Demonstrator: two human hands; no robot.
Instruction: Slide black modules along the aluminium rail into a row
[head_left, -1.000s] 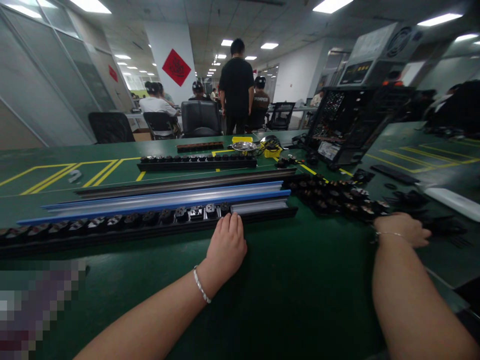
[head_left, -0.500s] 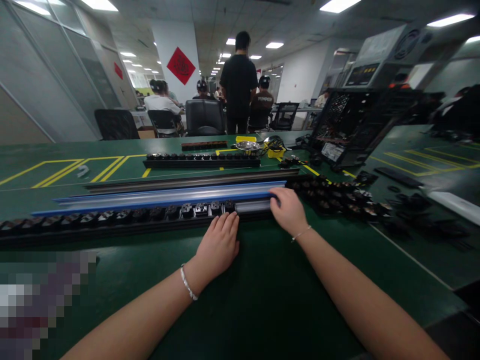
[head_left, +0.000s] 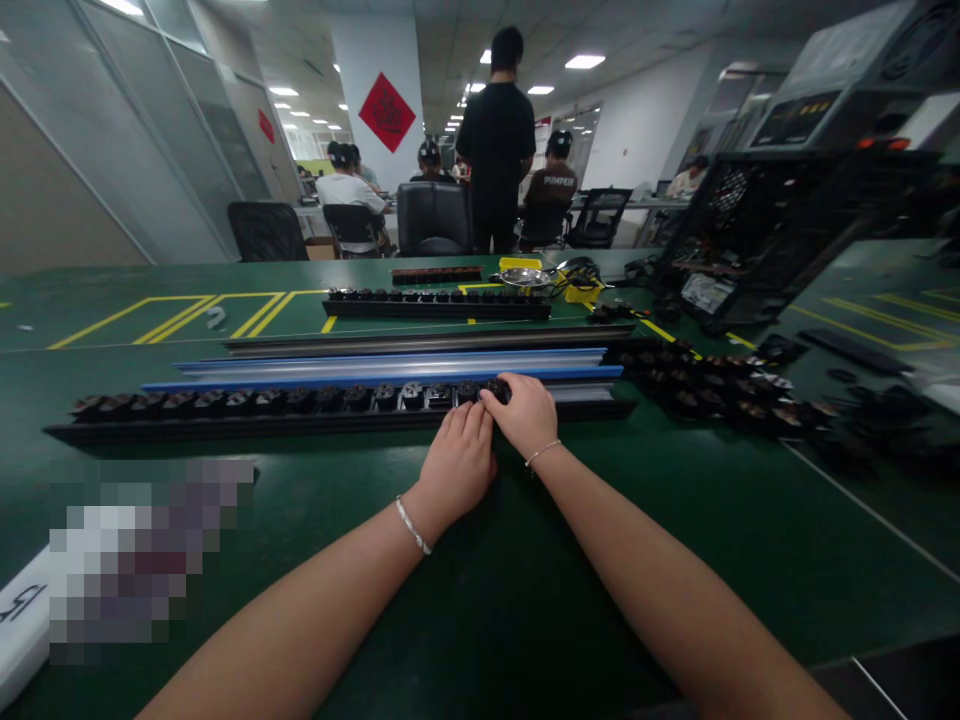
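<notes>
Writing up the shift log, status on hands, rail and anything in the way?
Left hand at the rail's near side; right hand on a black part. Rail: row of parts, silver stretch at right. Blue strips close behind.

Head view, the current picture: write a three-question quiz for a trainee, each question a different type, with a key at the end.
1. Multiple choice. The loose heap of small black parts lies nearest which section of the long black rail? A: left end; B: middle; C: right end.
2. True or false. The red diamond-shaped sign is on the white pillar.
3. Short answer. Where are the fingers of the left hand and the right hand?

Key: 1. C. 2. True. 3. Left: at the rail's front edge; right: on a small black part at the right end of the row.
</notes>
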